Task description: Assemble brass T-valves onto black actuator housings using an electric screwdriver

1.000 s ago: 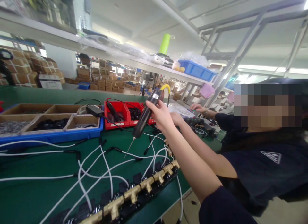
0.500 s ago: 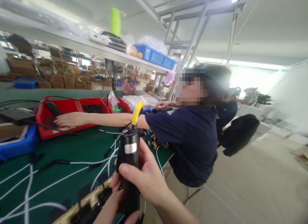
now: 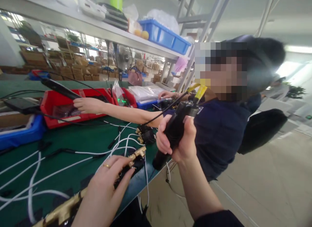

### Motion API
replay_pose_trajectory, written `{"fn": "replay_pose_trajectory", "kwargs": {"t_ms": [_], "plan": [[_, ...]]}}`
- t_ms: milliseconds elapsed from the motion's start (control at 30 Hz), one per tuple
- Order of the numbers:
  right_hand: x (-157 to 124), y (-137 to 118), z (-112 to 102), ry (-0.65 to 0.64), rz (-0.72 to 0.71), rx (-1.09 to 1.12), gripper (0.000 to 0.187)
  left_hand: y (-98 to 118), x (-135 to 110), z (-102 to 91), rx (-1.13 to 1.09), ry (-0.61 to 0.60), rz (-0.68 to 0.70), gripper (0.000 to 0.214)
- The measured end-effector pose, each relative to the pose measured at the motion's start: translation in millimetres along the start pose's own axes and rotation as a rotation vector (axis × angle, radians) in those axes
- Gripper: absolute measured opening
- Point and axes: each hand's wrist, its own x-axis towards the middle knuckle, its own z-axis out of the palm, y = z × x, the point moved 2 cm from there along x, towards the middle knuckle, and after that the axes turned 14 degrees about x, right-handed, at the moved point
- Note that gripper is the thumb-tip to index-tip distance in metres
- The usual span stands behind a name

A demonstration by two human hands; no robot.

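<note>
My right hand (image 3: 179, 139) is wrapped around a black electric screwdriver (image 3: 176, 126) with a cord and a yellow loop at its top. It is tilted, held up over the table's right edge, its lower end pointing down and left. My left hand (image 3: 109, 181), a ring on one finger, grips a brass manifold (image 3: 62, 209) near its far end, thumb on one side and fingers on the other. Black parts sit along the manifold, partly hidden by the hand. White cables (image 3: 83, 152) lie beside it on the green table (image 3: 60, 168).
A co-worker sits close on the right, one arm (image 3: 126, 118) reaching across the table to a black rod-shaped tool (image 3: 58, 88) over a red bin (image 3: 73, 114). Blue bins (image 3: 21, 136) stand at left. A shelf (image 3: 92, 28) runs above. A brass-and-black part (image 3: 145, 136) lies ahead.
My left hand has let go of the screwdriver and moved down onto the manifold. My right hand has carried the screwdriver up and right, tilting it. The co-worker's hand has risen from the red bin.
</note>
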Motion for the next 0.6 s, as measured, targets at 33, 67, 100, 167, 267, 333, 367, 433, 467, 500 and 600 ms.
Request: {"fn": "replay_pose_trajectory", "kwargs": {"t_ms": [33, 67, 100, 167, 267, 333, 367, 433, 467, 500, 600], "plan": [[3, -3, 0, 0.033, -0.044, -0.076, 0.063, -4, 6, 3.0, 0.05, -0.02, 0.002, 0.025], [6, -4, 1, 0.051, -0.077, -0.142, 0.066, -7, 10, 7.4, 0.092, -0.058, 0.008, 0.025], [8, -4, 3, 0.055, -0.095, -0.195, 0.069, -8, 15, 12.6, 0.127, -0.107, 0.014, 0.025], [14, -3, 9, 0.026, -0.096, -0.256, 0.077, -6, 22, 22.7, 0.182, -0.2, 0.026, 0.025], [25, -8, 24, -0.049, -0.085, -0.251, 0.078, 3, 32, 32.4, 0.266, -0.324, 0.035, 0.027], [35, -17, 36, -0.076, -0.032, -0.229, 0.075, 9, 39, 35.5, 0.318, -0.402, 0.025, 0.026], [41, -21, 41, -0.081, 0.014, -0.221, 0.076, 10, 42, 36.5, 0.334, -0.431, 0.017, 0.026], [55, -28, 50, -0.092, 0.124, -0.208, 0.085, 12, 46, 38.0, 0.348, -0.454, 0.007, 0.027], [62, -31, 55, -0.115, 0.18, -0.209, 0.091, 12, 47, 38.5, 0.349, -0.452, 0.004, 0.029], [69, -32, 60, -0.15, 0.219, -0.209, 0.096, 12, 47, 38.9, 0.349, -0.45, 0.0, 0.029], [87, -32, 76, -0.262, 0.28, -0.235, 0.103, 9, 52, 35.5, 0.328, -0.425, -0.015, 0.027]]}}
